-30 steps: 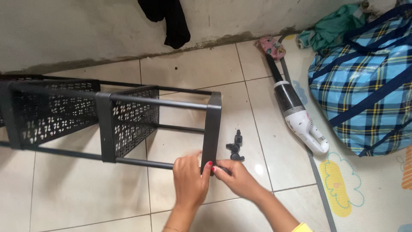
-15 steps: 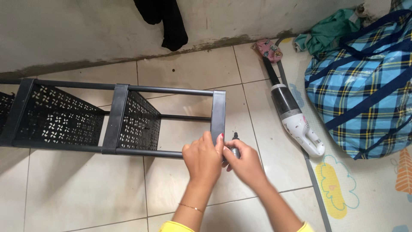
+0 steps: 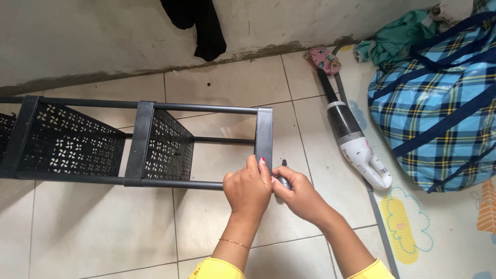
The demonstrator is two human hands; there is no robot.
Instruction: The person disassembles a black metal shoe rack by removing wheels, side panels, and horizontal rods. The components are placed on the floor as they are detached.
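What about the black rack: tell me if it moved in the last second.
Yes. The black rack, gripped at its end by the left hand, shifted right, nearer the tile joint beside the handheld vacuum.

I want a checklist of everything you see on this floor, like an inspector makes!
Surface: pale tiled floor, a patterned play mat on the right.
Job's things: black metal rack lying on its side; small dark fitting at its end frame.
Clutter: handheld vacuum, blue plaid bag, green cloth, black cloth hanging on the wall.
Grips: left hand on the rack's end frame; right hand pinching the fitting.
Cables: nothing seen.
Surroundings: stained wall.
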